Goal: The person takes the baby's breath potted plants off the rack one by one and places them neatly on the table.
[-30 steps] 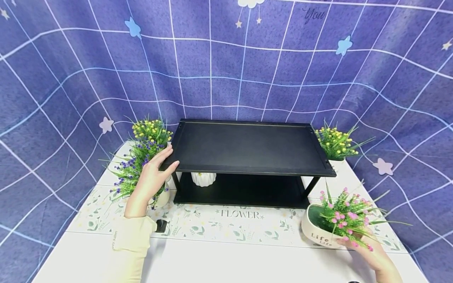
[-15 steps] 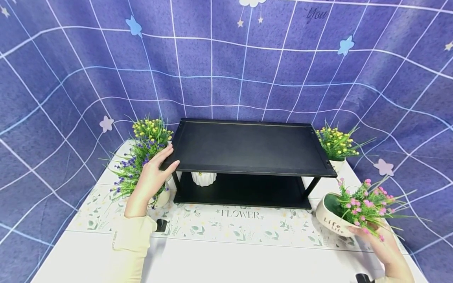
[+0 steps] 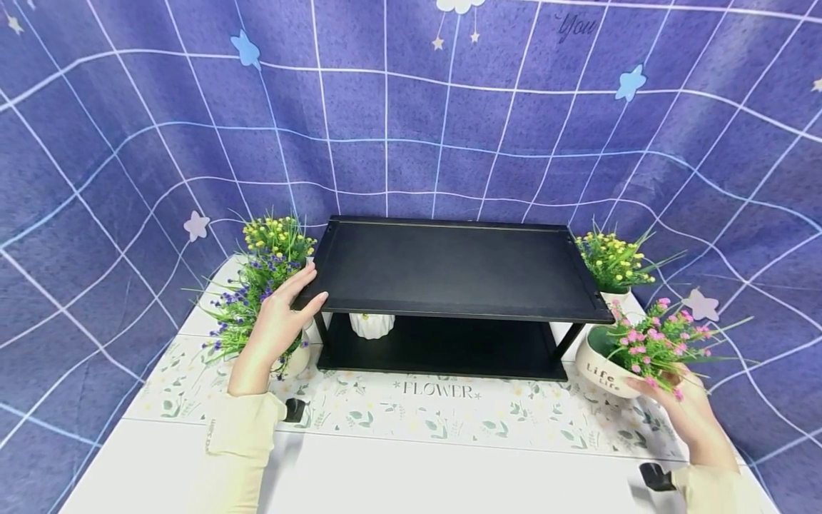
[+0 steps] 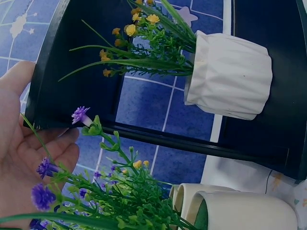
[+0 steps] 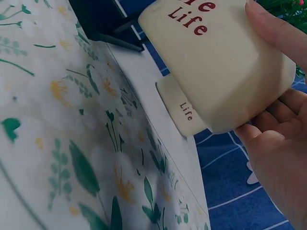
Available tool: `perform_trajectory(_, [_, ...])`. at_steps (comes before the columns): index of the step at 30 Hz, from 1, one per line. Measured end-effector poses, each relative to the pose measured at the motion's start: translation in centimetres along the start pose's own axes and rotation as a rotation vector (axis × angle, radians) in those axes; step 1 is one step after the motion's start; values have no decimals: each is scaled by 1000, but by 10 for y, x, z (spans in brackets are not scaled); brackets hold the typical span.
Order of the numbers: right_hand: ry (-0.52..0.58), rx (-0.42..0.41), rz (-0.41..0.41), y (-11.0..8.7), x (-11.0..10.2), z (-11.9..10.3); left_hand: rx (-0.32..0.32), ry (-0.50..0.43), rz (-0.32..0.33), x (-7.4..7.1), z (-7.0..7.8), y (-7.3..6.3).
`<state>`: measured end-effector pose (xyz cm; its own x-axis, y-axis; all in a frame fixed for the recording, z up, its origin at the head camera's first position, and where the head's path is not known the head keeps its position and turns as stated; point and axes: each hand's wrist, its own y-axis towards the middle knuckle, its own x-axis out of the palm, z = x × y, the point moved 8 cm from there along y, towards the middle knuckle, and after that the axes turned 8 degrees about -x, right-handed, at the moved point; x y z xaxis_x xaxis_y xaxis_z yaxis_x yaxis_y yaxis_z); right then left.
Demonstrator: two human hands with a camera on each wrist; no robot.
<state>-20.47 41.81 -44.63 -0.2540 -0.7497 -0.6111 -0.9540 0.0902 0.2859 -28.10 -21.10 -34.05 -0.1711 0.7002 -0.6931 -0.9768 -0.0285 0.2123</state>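
A black two-tier shelf [image 3: 449, 271] stands in the middle. My left hand [image 3: 282, 314] grips the left end of its top board, thumb at the front corner. In the left wrist view the fingers [image 4: 62, 148] curl at the board's edge. My right hand [image 3: 683, 396] holds a cream flowerpot [image 3: 604, 373] marked "Life", with pink artificial flowers [image 3: 661, 343], to the right of the shelf. The pot is raised and slightly tilted, and its shadow falls on the table mat. The right wrist view shows thumb and fingers around the pot [image 5: 225, 62].
A white ribbed pot [image 4: 230, 74] with yellow flowers stands on the lower tier's left side. Purple flowers [image 3: 234, 307] and yellow flowers [image 3: 272, 235] stand left of the shelf. Another yellow-flowered pot [image 3: 613, 260] is behind on the right. A starry curtain [image 3: 411, 107] hangs behind.
The right hand has carried the pink-flowered pot rightward, then back toward the rear beside the shelf's right end. The left hand stays on the shelf.
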Motion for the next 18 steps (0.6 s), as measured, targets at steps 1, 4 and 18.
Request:
perform_trajectory(1, [-9, 2, -2, 3, 1, 1, -1, 0, -1, 0, 0, 0])
perform_trajectory(4, [-14, 10, 1, 11, 3, 3, 0, 1, 1, 0, 0, 0])
perform_trajectory(18, [76, 90, -38, 44, 21, 19, 3, 2, 2, 0, 0, 1])
